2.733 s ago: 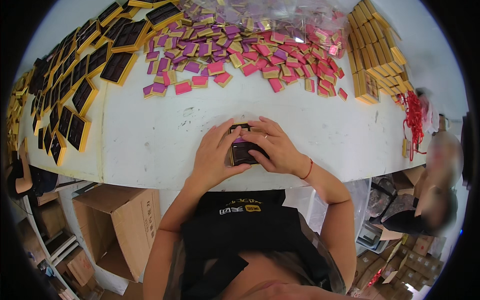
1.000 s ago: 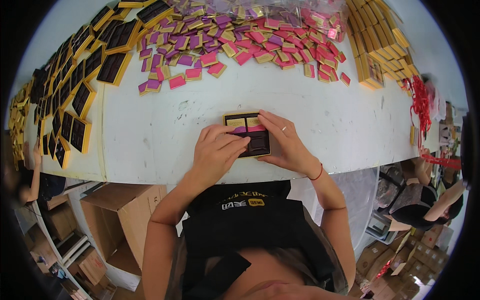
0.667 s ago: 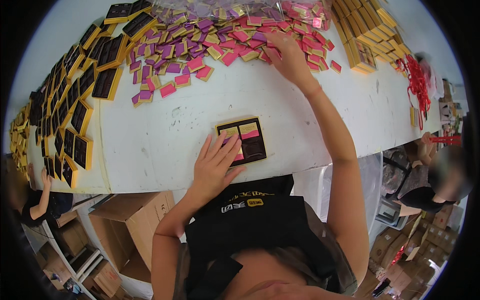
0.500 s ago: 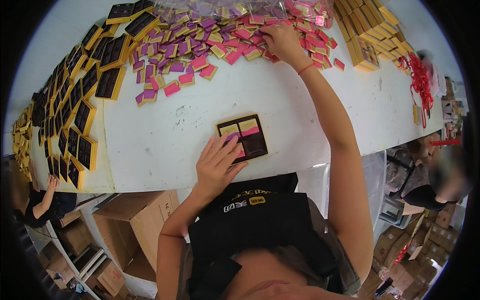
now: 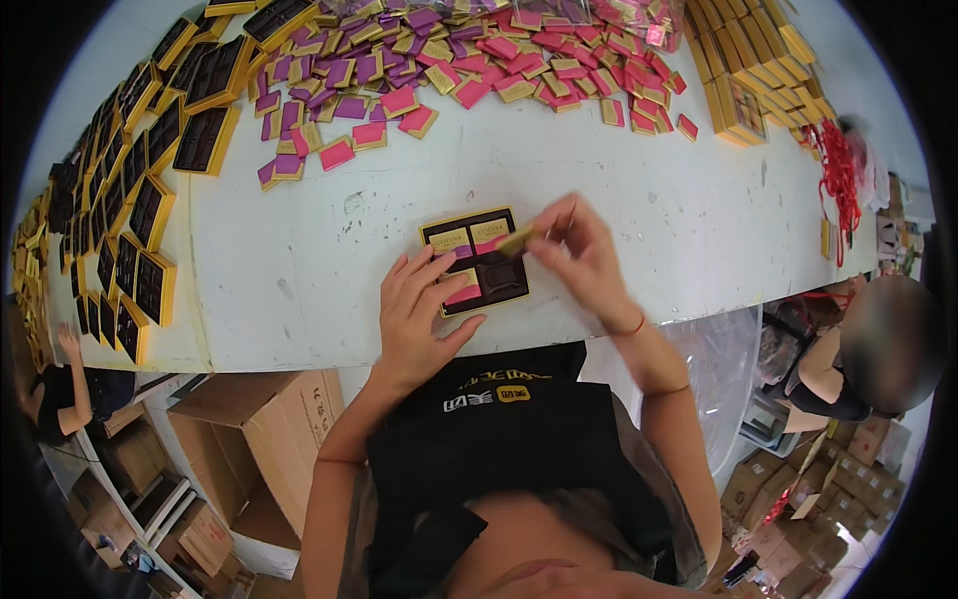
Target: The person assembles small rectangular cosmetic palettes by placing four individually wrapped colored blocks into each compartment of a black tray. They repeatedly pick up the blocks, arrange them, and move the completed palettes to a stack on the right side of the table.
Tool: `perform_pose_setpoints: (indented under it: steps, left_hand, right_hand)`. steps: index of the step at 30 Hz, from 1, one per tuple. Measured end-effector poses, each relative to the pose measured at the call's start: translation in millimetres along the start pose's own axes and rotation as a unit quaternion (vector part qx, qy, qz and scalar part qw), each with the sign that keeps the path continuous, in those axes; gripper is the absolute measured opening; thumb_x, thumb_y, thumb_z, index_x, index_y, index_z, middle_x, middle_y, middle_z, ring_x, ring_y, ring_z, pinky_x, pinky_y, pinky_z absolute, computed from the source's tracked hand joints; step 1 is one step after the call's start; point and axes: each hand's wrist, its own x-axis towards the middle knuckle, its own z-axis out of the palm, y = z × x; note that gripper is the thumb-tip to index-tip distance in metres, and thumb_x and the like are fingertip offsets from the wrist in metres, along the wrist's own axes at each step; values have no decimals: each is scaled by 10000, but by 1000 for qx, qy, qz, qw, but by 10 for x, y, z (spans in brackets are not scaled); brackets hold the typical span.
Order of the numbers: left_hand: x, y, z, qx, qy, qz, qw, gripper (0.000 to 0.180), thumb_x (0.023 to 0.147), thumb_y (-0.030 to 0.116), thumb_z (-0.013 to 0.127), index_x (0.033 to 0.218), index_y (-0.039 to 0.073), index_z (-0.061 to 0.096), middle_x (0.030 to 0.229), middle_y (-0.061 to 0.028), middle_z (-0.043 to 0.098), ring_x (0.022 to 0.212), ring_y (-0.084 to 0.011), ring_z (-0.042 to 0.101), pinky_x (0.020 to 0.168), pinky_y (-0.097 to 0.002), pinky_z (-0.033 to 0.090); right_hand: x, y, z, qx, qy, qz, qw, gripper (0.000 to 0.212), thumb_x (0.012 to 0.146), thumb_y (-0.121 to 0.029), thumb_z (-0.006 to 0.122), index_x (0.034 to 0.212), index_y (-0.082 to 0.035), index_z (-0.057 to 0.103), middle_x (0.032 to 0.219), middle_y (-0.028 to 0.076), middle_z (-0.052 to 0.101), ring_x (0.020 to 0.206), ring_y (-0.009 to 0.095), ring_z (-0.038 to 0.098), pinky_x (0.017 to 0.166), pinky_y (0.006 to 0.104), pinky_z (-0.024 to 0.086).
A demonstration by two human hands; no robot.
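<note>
A gold-edged box [image 5: 504,292] with a dark four-compartment tray lies on the white table in front of me. Three compartments hold flat wrapped chocolates in gold with pink or purple; the lower right one is bare. Over the box's left side rests my left hand [image 5: 417,311], fingers outstretched and apart, partly covering two of the chocolates. My right hand [image 5: 584,258] pinches one gold-wrapped chocolate [image 5: 516,241] between thumb and fingers, tilted above the box's right side. Its motion blurs it slightly.
A heap of pink, purple and gold chocolates [image 5: 399,70] spreads across the far side. Dark-trayed gold boxes [image 5: 150,210] stand in rows at left, stacked gold boxes [image 5: 738,70] at far right, near red ribbons [image 5: 841,175]. People sit at both sides. A cardboard carton [image 5: 259,439] stands below the table.
My right hand has come back from the heap toward the box, bringing a chocolate. My left hand stays on the box. The whole view has shifted slightly.
</note>
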Motion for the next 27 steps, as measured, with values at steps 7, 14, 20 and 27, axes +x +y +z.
perform_pose_setpoints:
  steps: [7, 14, 20, 27]
  left_hand:
    - [-47, -59, 41, -8, 6, -9, 1000, 434, 663, 117, 893, 1043, 91, 685, 1268, -98, 622, 1279, -368, 522, 1080, -506, 401]
    - [6, -90, -16, -2, -6, 34, 999, 417, 670, 145, 887, 1027, 91, 679, 1233, -94, 634, 1237, -366, 539, 1046, -493, 424]
    - [222, -157, -193, 7, -69, 102, 992, 340, 703, 293, 877, 914, 124, 671, 1092, -45, 652, 1081, -286, 595, 1034, -510, 433]
    - [2291, -726, -166, 43, 33, 148, 987, 286, 766, 216, 815, 972, 70, 682, 1055, -106, 695, 983, -327, 642, 908, -432, 467]
  right_hand:
    - [-346, 217, 397, -231, 121, -159, 952, 245, 852, 7, 744, 1083, -52, 688, 1042, 63, 668, 891, 186, 616, 749, 298, 492]
    - [-222, 71, 283, -374, 20, -230, 898, 311, 720, 36, 779, 1011, -65, 730, 1100, 73, 647, 1009, 277, 595, 840, 375, 496]
    - [-269, -45, 146, -389, -96, -250, 881, 523, 690, -147, 854, 1186, -100, 694, 1228, 69, 603, 1212, 320, 561, 965, 439, 473]
    - [-220, 49, 26, -328, -37, -266, 906, 752, 709, -280, 886, 1372, -108, 576, 1437, 157, 496, 1275, 365, 510, 1007, 439, 467]
